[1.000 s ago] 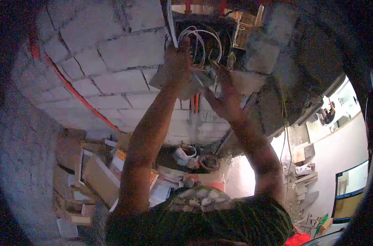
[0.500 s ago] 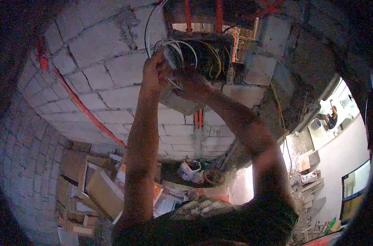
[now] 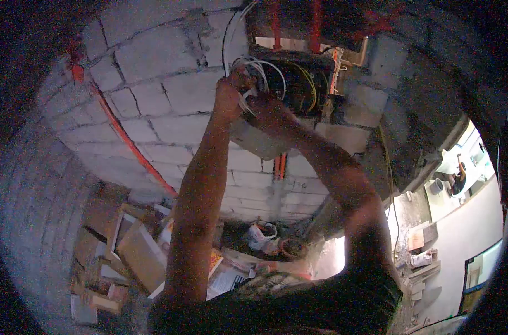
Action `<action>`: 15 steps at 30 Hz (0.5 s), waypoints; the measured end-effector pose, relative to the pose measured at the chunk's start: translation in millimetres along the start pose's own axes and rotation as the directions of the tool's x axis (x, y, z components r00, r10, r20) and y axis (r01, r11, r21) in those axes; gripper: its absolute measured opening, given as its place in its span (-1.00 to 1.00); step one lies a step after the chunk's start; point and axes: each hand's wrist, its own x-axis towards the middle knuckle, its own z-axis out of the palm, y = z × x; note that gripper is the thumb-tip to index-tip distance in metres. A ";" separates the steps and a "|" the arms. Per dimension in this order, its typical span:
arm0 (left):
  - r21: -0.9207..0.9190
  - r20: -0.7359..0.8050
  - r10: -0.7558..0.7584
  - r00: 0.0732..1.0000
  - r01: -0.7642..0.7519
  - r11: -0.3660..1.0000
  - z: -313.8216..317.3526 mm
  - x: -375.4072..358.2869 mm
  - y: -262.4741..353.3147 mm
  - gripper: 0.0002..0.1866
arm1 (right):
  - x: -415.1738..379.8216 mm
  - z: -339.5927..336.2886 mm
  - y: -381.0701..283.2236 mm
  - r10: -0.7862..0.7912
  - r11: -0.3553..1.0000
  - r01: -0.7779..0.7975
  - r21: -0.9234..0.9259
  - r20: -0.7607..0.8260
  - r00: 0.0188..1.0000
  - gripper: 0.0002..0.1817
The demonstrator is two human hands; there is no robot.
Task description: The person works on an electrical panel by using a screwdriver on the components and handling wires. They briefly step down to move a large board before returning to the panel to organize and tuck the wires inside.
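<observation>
Both my arms reach up to a dark recessed electrical box (image 3: 293,84) in the block wall. My left hand (image 3: 231,96) is closed around white wires (image 3: 259,68) that loop out on the box's left side. Close beside it, my right hand (image 3: 269,114) has its fingers bent and pressed on the lower ends of the same wires, though the dim light blurs the fingertips. Yellow wires (image 3: 311,89) curve inside the box, to the right of my hands. A longer wire (image 3: 225,47) runs upward from near my left hand along the wall.
Orange conduit (image 3: 120,131) crosses the block wall on the left, and red pipes (image 3: 316,25) stand above the box. Cardboard boxes (image 3: 142,251) are piled below at left, near a white plastic bag (image 3: 260,237). At far right, a person (image 3: 459,178) is in a bright area.
The view has shifted, so wall and box sit further right. My hands have drawn closer together, and the white wire ends between them now curve downward.
</observation>
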 end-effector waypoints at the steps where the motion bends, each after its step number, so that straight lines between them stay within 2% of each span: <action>1: 0.077 -0.032 0.036 0.999 -0.034 0.996 -5.8 6.2 -7.4 -0.62 | 3.0 0.9 2.5 0.052 0.989 -0.063 0.131 0.086 0.995 -0.60; 2: 0.159 -0.059 0.076 0.995 -0.066 0.985 -3.9 3.1 -8.2 -0.58 | -0.4 -8.1 -1.4 0.091 0.957 -0.135 0.256 0.174 0.980 -0.57; 3: 0.165 -0.060 0.077 0.995 -0.066 0.984 -7.0 5.9 -5.8 -0.58 | -0.2 -5.6 -2.0 0.090 0.956 -0.133 0.260 0.171 0.981 -0.57; 5: 0.521 -0.080 0.132 0.988 -0.072 0.851 -15.1 12.5 -2.8 -0.49 | -2.0 4.2 -2.9 0.119 0.897 -0.089 0.434 -0.044 0.992 -0.51; 6: 0.521 -0.079 0.131 0.988 -0.071 0.851 -10.7 10.2 1.0 -0.49 | 0.7 -4.7 -6.9 0.121 0.896 -0.091 0.434 -0.043 0.992 -0.51; 8: 0.398 -0.199 0.011 0.980 0.071 0.915 2.9 -0.8 13.5 -0.42 | 7.2 -33.6 -19.4 0.284 0.719 -0.426 0.549 0.327 0.901 -0.48; 9: 0.401 -0.199 0.016 0.980 0.067 0.914 2.5 -0.3 11.5 -0.42 | 8.1 -23.8 -13.6 0.281 0.720 -0.421 0.551 0.323 0.904 -0.48; 11: 0.493 -0.151 0.001 0.988 0.074 0.867 -2.7 9.6 4.1 -0.42 | 15.7 6.3 8.2 0.181 0.786 -0.310 0.535 0.280 0.943 -0.45; 12: 0.495 -0.151 0.008 0.989 0.069 0.866 -1.3 9.2 6.2 -0.42 | 14.7 1.2 9.4 0.178 0.787 -0.305 0.536 0.275 0.945 -0.45; 14: 0.516 -0.061 0.044 0.997 -0.006 0.856 0.9 4.8 9.3 -0.41 | 7.0 -11.8 5.4 0.083 0.541 -0.320 0.778 0.329 0.941 -0.48; 15: 0.517 -0.062 0.045 0.997 -0.007 0.856 -5.9 10.1 7.2 -0.41 | 4.1 -9.8 5.2 0.083 0.541 -0.319 0.778 0.328 0.941 -0.48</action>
